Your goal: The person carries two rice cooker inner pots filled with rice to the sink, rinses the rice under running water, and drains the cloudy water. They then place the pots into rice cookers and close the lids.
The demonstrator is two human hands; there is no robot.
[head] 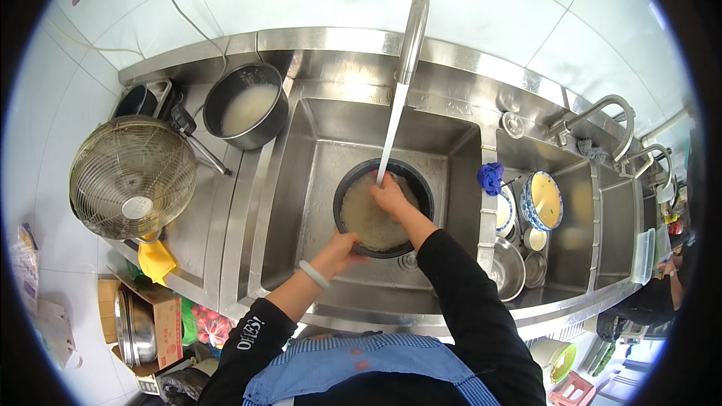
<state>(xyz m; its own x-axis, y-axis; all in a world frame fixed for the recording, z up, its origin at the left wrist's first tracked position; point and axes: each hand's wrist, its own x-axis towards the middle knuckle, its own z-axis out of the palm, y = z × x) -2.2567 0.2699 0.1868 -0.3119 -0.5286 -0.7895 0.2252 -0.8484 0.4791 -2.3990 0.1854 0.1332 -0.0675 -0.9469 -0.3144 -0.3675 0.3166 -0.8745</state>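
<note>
A dark inner cooking pot stands in the large steel sink basin. It holds pale grains, likely rice, under cloudy water. My left hand, below a pale bangle, grips the pot's near left rim. My right hand reaches into the pot, its fingertips partly hidden by water. From the faucet, a stream of water falls into the pot beside my right fingers. Whether those fingers close on any grains is hidden.
Left on the counter are a second dark pot with cloudy liquid and a wire-caged fan. A purple cloth hangs on the divider. The right basin holds a patterned bowl and steel bowls. At far right is another person's arm.
</note>
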